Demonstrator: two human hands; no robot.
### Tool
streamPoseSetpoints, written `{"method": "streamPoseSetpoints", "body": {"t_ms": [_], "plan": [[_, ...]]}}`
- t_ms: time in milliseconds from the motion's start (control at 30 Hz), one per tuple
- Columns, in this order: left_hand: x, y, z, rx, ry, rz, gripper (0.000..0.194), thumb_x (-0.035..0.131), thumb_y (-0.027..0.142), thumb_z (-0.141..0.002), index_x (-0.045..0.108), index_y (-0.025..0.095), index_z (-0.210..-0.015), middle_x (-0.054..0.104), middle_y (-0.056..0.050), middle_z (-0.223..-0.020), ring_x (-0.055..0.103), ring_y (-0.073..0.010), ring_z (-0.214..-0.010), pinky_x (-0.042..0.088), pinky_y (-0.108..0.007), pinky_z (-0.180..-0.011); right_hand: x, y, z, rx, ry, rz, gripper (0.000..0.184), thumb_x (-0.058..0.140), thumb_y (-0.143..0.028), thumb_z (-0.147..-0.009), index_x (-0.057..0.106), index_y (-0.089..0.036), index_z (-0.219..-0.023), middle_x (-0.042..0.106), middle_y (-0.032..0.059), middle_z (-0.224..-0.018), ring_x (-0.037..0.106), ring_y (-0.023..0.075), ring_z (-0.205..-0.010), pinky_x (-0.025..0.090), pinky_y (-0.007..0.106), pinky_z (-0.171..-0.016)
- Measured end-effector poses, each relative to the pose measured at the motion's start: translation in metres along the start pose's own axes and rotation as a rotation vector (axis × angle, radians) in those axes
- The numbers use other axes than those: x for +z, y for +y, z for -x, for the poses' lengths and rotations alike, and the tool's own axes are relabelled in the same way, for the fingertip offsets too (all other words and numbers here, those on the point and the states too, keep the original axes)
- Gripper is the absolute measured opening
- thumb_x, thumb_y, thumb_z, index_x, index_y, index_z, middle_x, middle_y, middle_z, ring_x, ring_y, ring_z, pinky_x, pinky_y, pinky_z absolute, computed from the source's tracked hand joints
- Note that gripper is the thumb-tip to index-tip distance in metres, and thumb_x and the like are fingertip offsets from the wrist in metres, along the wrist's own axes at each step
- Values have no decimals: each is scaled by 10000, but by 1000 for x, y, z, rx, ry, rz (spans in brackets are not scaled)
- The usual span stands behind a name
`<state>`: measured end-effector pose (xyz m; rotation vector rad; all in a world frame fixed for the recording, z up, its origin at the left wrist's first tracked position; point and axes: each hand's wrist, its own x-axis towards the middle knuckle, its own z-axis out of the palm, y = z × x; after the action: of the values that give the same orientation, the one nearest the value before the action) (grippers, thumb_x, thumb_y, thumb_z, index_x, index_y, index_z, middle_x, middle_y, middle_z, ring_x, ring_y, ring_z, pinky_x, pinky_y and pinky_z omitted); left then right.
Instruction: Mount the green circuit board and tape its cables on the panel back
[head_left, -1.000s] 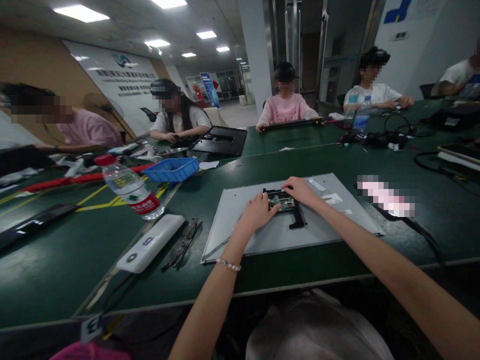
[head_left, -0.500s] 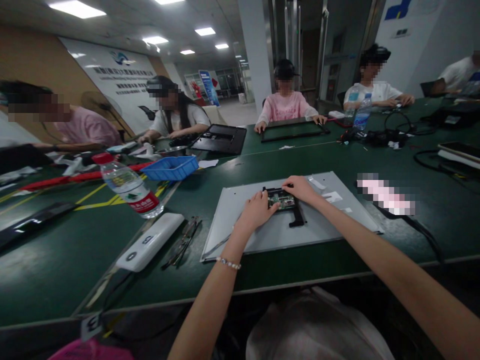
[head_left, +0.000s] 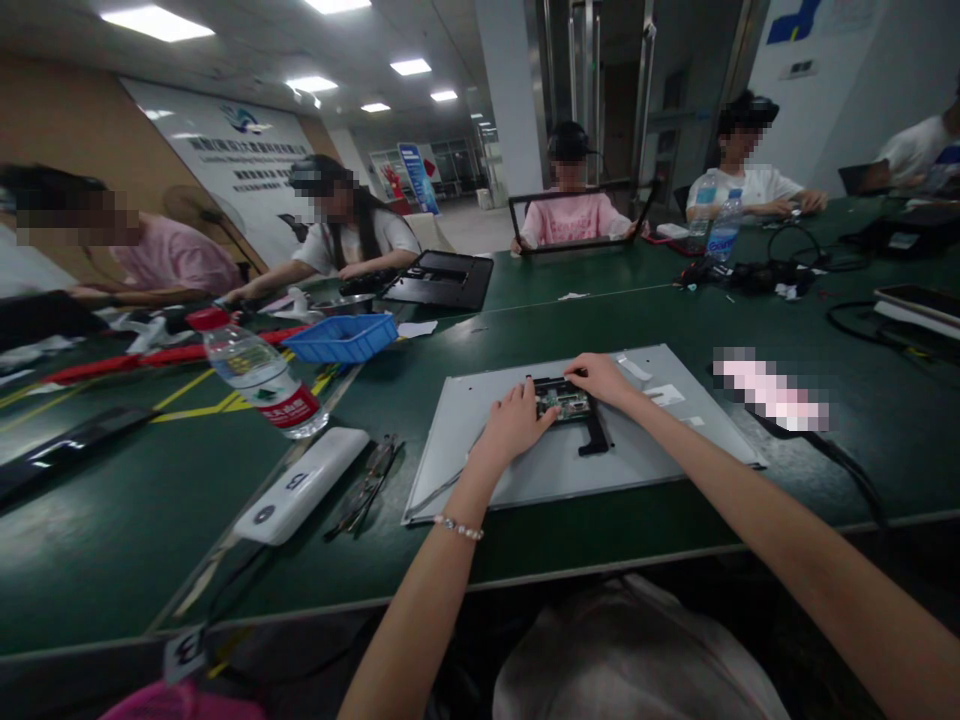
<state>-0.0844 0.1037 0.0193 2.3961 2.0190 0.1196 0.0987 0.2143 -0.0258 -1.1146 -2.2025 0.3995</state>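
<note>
A green circuit board (head_left: 574, 403) sits in a black plastic bracket (head_left: 595, 437) on top of a flat grey panel (head_left: 510, 472). My left hand (head_left: 517, 422) holds the board's left side, with the thumb along its near edge and the fingers over the far left part. My right hand (head_left: 600, 378) is closed at the far right corner of the bracket, the fingertips pinched on its edge. Both hands partly hide the board and bracket. White stickers (head_left: 665, 394) lie on the panel to the right of my right hand.
Left of the panel are folded glasses (head_left: 365, 490), a white power bank (head_left: 304, 487), a water bottle (head_left: 259, 375) and a blue tray (head_left: 343, 339). A blurred pink object (head_left: 772, 388) lies to the right. Across the table a co-worker holds a black frame (head_left: 574, 245).
My hands and the board have hardly moved. Across the table, the co-worker in pink has tilted the black frame upright. Another co-worker at the left has stretched an arm out to the left.
</note>
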Motion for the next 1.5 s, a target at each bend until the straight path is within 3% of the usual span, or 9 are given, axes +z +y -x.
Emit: {"method": "streamPoseSetpoints", "body": {"t_ms": [333, 500, 567, 700, 833, 933, 1167, 1367, 1500], "plan": [[-6, 5, 4, -25, 7, 7, 735, 378, 523, -937, 206, 61, -1482, 417, -249, -1437, 438, -332, -1303, 368, -421, -1004, -7, -4, 7, 51, 90, -169, 213, 565, -195, -856, 740, -184, -978, 719, 74, -1014, 647, 182, -949, 495, 288, -847], [-5, 4, 4, -21, 12, -24, 727, 360, 539, -937, 253, 53, -1467, 382, -246, -1463, 410, -339, -1322, 358, -450, -1028, -36, 7, 12, 96, 122, -58, 244, 552, -177, -826, 740, -173, -982, 723, 70, -1023, 649, 200, -970, 487, 306, -890], [-5, 4, 4, -21, 15, -37, 731, 353, 547, -937, 257, 53, -1467, 360, -243, -1478, 383, -344, -1340, 348, -472, -1040, -52, 16, 16, 142, 102, 44, 286, 561, -158, -800, 729, -160, -1031, 709, 84, -1087, 634, 215, -1033, 460, 317, -944], [-6, 5, 5, -33, 33, -68, 723, 355, 558, -933, 269, 79, -1468, 335, -227, -1498, 345, -348, -1362, 327, -503, -1059, -77, 37, 28, 328, -56, 192, 385, 632, -195, -741, 702, -139, -1115, 694, 119, -1131, 633, 256, -1055, 469, 325, -929], [-8, 6, 6, -58, 19, -80, 737, 349, 573, -929, 262, 89, -1477, 300, -216, -1520, 324, -366, -1371, 319, -524, -1065, -86, 51, 34, 443, -165, 216, 490, 702, -241, -687, 680, -123, -1162, 696, 138, -1117, 657, 266, -996, 504, 302, -845], [-8, 6, 5, -58, 1, -76, 759, 329, 586, -930, 237, 81, -1488, 276, -213, -1532, 293, -372, -1388, 305, -538, -1076, -87, 55, 34, 475, -157, 207, 433, 705, -204, -658, 718, -162, -1089, 721, 102, -1034, 673, 252, -925, 516, 290, -795], [-3, 2, 2, -38, 39, -90, 774, 280, 620, -926, 215, 105, -1500, 217, -196, -1558, 183, -360, -1436, 227, -595, -1104, -88, 57, 35, 534, -163, 51, 404, 638, -116, -613, 748, -152, -1001, 734, 77, -935, 677, 193, -739, 534, 282, -686], [-5, 2, 1, -10, 168, -68, 693, 271, 581, -948, 276, 132, -1477, 253, -191, -1546, 162, -340, -1445, 227, -605, -1100, -98, 48, 35, 390, 2, -171, 282, 662, -188, -673, 745, -160, -941, 736, 78, -915, 674, 226, -877, 520, 351, -851], [-11, 6, 0, -17, 248, -26, 603, 327, 510, -962, 340, 143, -1440, 316, -181, -1519, 211, -323, -1429, 255, -577, -1100, -112, 25, 36, 333, -34, -429, 356, 695, -271, -717, 707, -169, -1059, 713, 89, -1075, 652, 221, -979, 494, 368, -911]]}}
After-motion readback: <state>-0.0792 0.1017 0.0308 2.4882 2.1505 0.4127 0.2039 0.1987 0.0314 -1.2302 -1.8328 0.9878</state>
